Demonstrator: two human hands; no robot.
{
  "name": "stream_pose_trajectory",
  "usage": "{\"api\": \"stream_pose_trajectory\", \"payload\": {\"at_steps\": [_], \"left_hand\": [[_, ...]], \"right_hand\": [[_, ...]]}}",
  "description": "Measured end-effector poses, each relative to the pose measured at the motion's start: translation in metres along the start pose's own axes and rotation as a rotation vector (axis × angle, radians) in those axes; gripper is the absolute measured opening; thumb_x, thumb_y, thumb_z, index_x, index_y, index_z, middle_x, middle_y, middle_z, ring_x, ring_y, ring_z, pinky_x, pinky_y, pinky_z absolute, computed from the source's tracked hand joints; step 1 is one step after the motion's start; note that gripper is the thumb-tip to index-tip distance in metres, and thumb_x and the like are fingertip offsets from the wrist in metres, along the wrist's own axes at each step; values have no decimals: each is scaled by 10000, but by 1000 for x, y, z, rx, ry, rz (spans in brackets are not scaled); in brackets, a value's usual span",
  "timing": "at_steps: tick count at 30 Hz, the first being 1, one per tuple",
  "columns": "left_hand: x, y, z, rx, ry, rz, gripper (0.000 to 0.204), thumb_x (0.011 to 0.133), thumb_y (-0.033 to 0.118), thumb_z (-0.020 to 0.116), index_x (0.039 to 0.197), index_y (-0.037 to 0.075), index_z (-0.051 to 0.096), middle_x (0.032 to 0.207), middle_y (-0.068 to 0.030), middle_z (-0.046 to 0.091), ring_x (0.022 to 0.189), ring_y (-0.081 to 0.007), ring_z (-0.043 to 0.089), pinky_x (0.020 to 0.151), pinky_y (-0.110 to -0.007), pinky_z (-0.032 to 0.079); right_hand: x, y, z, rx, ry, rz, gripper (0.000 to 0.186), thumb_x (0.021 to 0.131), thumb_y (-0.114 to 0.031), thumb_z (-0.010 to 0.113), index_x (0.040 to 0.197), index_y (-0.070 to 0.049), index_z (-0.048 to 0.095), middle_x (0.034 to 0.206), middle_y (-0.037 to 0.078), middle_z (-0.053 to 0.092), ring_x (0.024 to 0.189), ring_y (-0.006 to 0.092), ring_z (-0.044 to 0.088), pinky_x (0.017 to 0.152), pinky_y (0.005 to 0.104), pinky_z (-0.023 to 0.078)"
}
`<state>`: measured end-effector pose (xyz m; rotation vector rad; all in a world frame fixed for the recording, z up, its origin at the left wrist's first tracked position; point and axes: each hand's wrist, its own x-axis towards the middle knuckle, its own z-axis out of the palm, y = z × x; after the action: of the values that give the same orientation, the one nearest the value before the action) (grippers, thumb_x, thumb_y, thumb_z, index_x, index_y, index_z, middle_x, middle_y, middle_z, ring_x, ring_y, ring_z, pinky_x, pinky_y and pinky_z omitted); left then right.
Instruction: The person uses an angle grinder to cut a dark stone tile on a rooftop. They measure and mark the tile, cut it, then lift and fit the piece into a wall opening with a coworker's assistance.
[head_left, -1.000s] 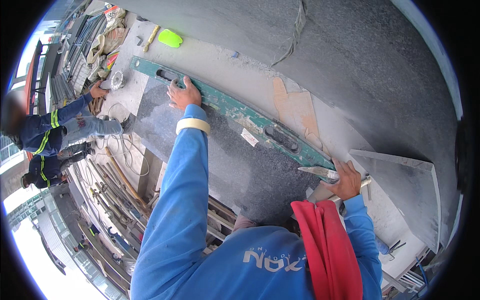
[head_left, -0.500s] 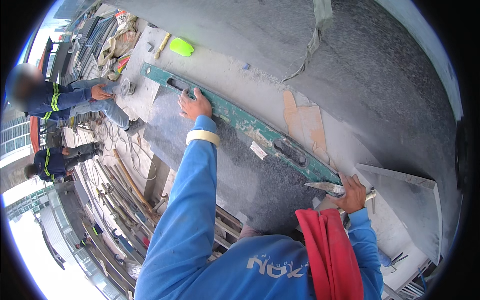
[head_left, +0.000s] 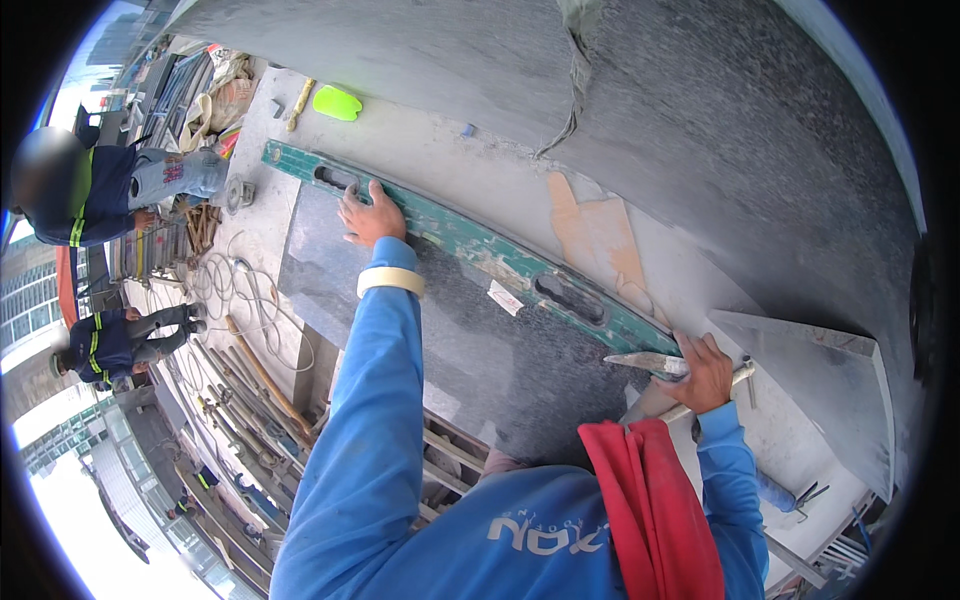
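A long green spirit level (head_left: 470,255), worn and spotted with pale residue, lies slantwise along the far edge of a dark grey stone slab (head_left: 470,350). My left hand (head_left: 373,215) rests with fingers spread across the level's near edge, beside its left slot. At the level's right end my right hand (head_left: 703,372) is closed round a pale pointed tool (head_left: 640,362), its tip directed left over the slab. The fingers hide the tool's other end. A small white label (head_left: 505,298) sits on the slab next to the level.
Beyond the level lie an orange-tan board piece (head_left: 598,235) and a bright green plastic piece (head_left: 337,103). A large dark slab (head_left: 720,120) rises at the far right. Co-workers (head_left: 75,190) stand at left near coiled cable (head_left: 235,290) and poles (head_left: 250,385).
The view has shifted slightly, moving the level leftward in the picture. The nearer co-worker has drawn back the outstretched hand and turned. Both my hands stay at the level.
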<state>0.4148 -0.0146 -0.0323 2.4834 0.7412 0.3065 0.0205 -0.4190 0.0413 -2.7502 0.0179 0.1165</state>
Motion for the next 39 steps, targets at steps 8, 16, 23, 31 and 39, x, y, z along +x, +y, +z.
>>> {"api": "stream_pose_trajectory", "payload": {"at_steps": [8, 16, 23, 31, 39], "left_hand": [[5, -6, 5, 21, 32, 27, 598, 933, 518, 593, 1406, 152, 571, 1520, -85, 505, 1473, -291, 383, 1215, -675, 122], [10, -8, 9, 108, 44, 31, 668, 931, 593, 551, 1432, 152, 540, 1513, -100, 512, 1447, -297, 414, 1207, -648, 167], [18, -18, 16, 102, 46, 43, 729, 931, 645, 518, 1460, 143, 528, 1533, -91, 502, 1452, -303, 405, 1188, -666, 175], [21, -21, 17, 105, 28, 68, 690, 938, 645, 517, 1440, 173, 552, 1526, -80, 512, 1462, -281, 390, 1181, -643, 190], [25, -17, 17, 168, -20, 46, 654, 981, 615, 483, 1474, 187, 512, 1559, -107, 469, 1476, -315, 371, 1184, -693, 164]], "right_hand": [[-2, 3, -1, 26, -50, 39, 835, 601, -437, 898, 1284, -18, 662, 948, 113, 688, 909, 300, 609, 713, 421, 546], [-2, 2, -2, -27, -117, 65, 839, 627, -471, 885, 1299, -26, 653, 998, 80, 687, 982, 276, 602, 766, 391, 564], [-8, 3, 2, -49, -73, 70, 808, 642, -483, 870, 1279, -32, 662, 992, 72, 677, 989, 265, 602, 756, 392, 567], [-7, 3, 2, -37, -80, 60, 825, 639, -480, 869, 1288, -20, 652, 969, 72, 669, 984, 258, 610, 737, 394, 566], [-4, 4, 1, -18, -117, 69, 859, 630, -470, 888, 1297, 9, 636, 1047, 121, 676, 971, 303, 610, 762, 410, 552]]}}
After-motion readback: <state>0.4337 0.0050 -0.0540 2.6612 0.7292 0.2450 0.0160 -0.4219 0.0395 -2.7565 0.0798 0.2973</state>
